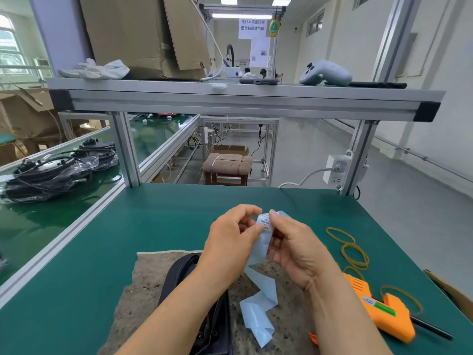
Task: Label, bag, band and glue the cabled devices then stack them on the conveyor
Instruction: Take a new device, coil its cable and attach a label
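Green desk (128, 239). Bagged devices (51, 172) stacked on conveyor (38, 226), far left. Brown mat (143, 283), black device (179, 275) on it beneath my left forearm. Orange glue gun (386, 311), rubber bands (355, 254), right. Blue backing strip (263, 288) dangling. White label (265, 221): my left hand (230, 242) and right hand (294, 247) each grip it by pinch.

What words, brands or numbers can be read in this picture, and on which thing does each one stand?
"SD": on the blue sticker of the orange glue gun.
On the hanging white sign: two lines of Chinese characters, too blurred to quote surely.
On the white label pinched between left hand and right hand: print too small to read.
On the sheets under that sign: unreadable.
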Demonstrator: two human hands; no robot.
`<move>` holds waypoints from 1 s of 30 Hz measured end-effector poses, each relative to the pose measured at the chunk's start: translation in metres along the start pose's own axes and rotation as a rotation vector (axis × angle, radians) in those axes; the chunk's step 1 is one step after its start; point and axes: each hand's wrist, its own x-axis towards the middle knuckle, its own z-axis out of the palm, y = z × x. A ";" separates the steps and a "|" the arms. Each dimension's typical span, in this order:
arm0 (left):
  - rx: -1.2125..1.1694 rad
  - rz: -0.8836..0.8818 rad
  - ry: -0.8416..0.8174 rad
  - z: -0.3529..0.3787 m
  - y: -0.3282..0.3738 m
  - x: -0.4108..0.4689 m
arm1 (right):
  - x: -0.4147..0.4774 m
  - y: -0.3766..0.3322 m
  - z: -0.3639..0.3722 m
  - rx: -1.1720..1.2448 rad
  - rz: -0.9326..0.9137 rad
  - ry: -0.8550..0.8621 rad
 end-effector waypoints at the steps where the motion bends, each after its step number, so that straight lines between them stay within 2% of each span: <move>1: 0.029 0.011 0.003 0.000 0.001 -0.001 | 0.000 0.000 0.001 -0.008 -0.006 0.016; 5: 0.073 0.087 0.068 -0.001 0.001 -0.001 | -0.001 0.000 0.002 -0.032 -0.032 0.064; 10: 0.321 0.336 0.200 0.004 -0.003 -0.002 | 0.001 -0.001 0.004 0.015 0.025 0.122; 15: 0.407 0.449 0.231 0.006 -0.004 -0.005 | 0.005 0.001 0.004 0.070 0.066 0.154; 18: 0.219 0.356 0.175 0.005 -0.003 -0.010 | 0.008 -0.001 0.001 0.052 0.082 0.196; 21: -0.090 0.051 0.131 -0.008 0.001 -0.009 | 0.011 -0.003 -0.007 -0.037 0.064 0.343; 22: -0.143 -0.010 0.113 -0.014 0.000 -0.008 | 0.010 -0.002 -0.010 -0.152 0.023 0.391; 24: -0.169 -0.056 0.062 -0.025 -0.003 -0.009 | 0.003 -0.001 -0.009 -0.555 -0.105 0.510; 26: -0.111 -0.059 0.013 -0.036 -0.005 -0.012 | -0.008 -0.004 0.003 -0.830 -0.342 0.581; 28: -0.006 -0.041 -0.009 -0.044 -0.007 -0.014 | -0.016 -0.009 0.017 -0.889 -0.493 0.451; 30: 0.106 0.005 -0.021 -0.051 -0.007 -0.015 | -0.022 -0.012 0.031 -0.812 -0.410 0.191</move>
